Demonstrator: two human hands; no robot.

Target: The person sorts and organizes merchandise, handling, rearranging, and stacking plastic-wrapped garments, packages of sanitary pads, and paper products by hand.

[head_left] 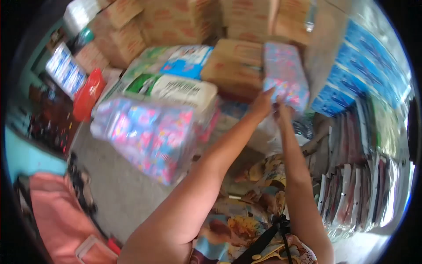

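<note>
Both arms reach forward to a long pack in clear plastic with a pink-and-blue pattern [285, 72]. Its far end lies beside a brown carton [235, 61]. My left hand [263, 104] is closed on the pack's near left corner. Close beside it, my right hand [284, 113] pinches the near end; its fingertips are blurred. A larger plastic bag of similar pink-and-blue packs [151, 132] sits to the left, apart from both hands. Crumpled clear plastic [274, 138] hangs or lies below my hands.
Stacked cartons [171, 22] line the back. White-and-green packs [176, 90] lie behind the large bag. Blue patterned packs [351, 66] and stacks of plastic-sleeved goods [347, 193] stand at the right. A red bag [90, 94] and a salmon-coloured bag [61, 215] are at the left.
</note>
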